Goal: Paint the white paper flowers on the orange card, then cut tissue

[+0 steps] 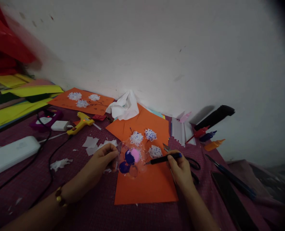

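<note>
My left hand [105,158] pinches the edge of a clear plastic paint palette [131,158] with blobs of dark blue and pink paint. The palette lies on an orange sheet of paper [146,187]. My right hand [179,168] is closed round a black brush with a blue end [165,158], its tip pointing left at the palette. Three white paper flowers with blue specks [146,141] are stuck on the orange sheet just beyond the palette.
A yellow glue gun [81,123], a white charger [59,125] and black cords lie at the left. Another orange sheet with white flowers [82,100], a crumpled white cloth [124,107], paint tubes [207,136], scissors [193,163] and stacked coloured papers [17,96] surround the work.
</note>
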A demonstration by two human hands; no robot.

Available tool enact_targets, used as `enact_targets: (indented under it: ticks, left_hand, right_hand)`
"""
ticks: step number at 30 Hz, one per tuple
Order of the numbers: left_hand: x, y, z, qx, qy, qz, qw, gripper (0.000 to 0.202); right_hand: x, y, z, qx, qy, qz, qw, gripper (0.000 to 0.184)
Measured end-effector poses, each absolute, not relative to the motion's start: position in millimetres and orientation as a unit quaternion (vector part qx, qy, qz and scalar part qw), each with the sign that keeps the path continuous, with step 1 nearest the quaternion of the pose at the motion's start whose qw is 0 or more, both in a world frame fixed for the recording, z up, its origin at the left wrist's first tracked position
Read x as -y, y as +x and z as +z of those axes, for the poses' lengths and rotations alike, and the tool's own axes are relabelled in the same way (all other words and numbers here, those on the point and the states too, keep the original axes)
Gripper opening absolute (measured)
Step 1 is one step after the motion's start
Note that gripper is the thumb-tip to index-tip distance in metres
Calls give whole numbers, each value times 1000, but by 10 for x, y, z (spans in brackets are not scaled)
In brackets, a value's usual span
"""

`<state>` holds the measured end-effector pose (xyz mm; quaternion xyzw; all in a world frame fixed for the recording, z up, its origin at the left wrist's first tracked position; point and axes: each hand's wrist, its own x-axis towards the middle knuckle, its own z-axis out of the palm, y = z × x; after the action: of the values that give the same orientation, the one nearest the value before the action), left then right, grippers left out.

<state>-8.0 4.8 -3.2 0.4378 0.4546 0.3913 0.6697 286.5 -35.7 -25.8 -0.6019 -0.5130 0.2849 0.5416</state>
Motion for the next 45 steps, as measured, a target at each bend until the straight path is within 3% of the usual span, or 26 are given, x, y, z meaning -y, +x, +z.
enact_targets:
  ticks: [14, 24, 30, 36, 45]
  left_hand:
    - [-58, -69, -75, -437, 449, 401, 669, 20]
    - [-53, -73, -54, -442, 457, 395, 663, 21]
    - [-59, -66, -63, -440, 456, 385, 671, 22]
    - [-43, -41, -31, -447, 445, 391, 670, 22]
    - [-105, -99, 43, -475, 347, 483, 649, 20]
  right_hand:
    - [463, 2740, -14, 401, -491, 383, 672, 11]
    - [443, 2759, -37, 397, -518, 326, 684, 9]
    - [516, 2696, 22, 444, -475, 383, 656, 14]
    - [528, 2682, 35, 417, -544, 302, 662, 13]
    - [539, 2684, 5, 439, -516, 315, 664, 13]
